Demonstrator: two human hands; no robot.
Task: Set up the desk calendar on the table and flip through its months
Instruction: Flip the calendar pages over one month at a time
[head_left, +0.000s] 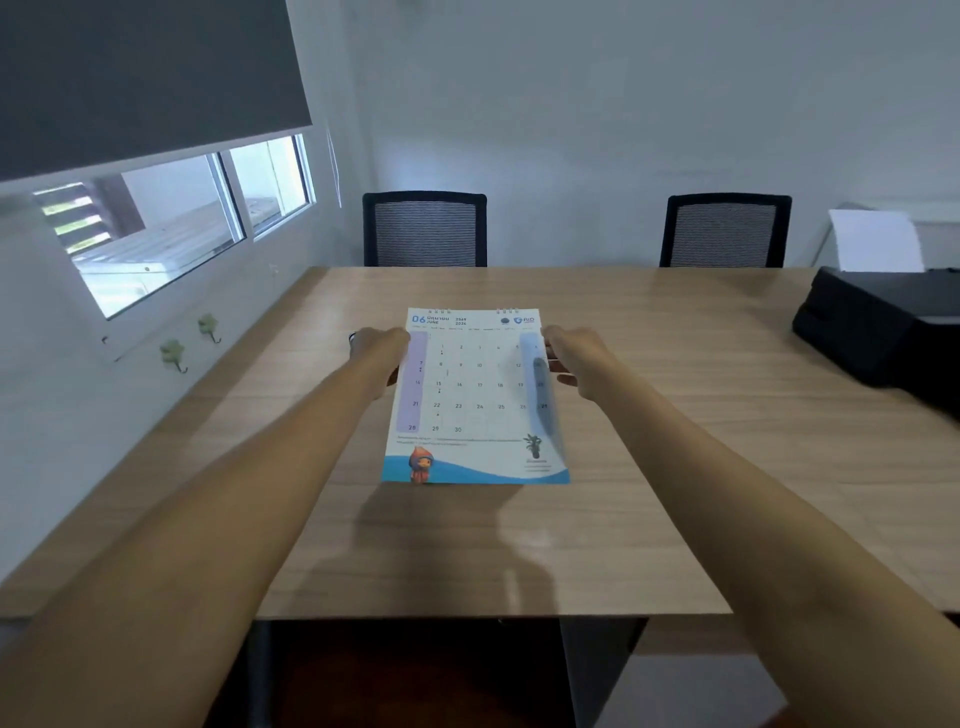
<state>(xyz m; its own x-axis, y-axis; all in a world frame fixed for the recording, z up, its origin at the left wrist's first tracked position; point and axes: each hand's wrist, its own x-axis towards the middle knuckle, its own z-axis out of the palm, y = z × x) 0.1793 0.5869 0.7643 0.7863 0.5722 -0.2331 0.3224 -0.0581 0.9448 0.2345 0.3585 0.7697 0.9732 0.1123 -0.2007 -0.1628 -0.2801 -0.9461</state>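
Observation:
The desk calendar (475, 400) stands in the middle of the wooden table (649, 467), its spiral-bound top edge away from me. The page facing me reads 06 June, with a cartoon figure and blue wave along the bottom. My left hand (382, 351) grips the calendar's left edge near the top. My right hand (569, 356) grips the right edge at about the same height, where the page edge looks blurred. Both forearms reach forward over the table.
A black printer (883, 327) with white paper in its tray sits at the table's right side. Two black mesh chairs (425, 228) stand at the far edge. A window (171, 223) and wall hooks (210, 327) are on the left wall.

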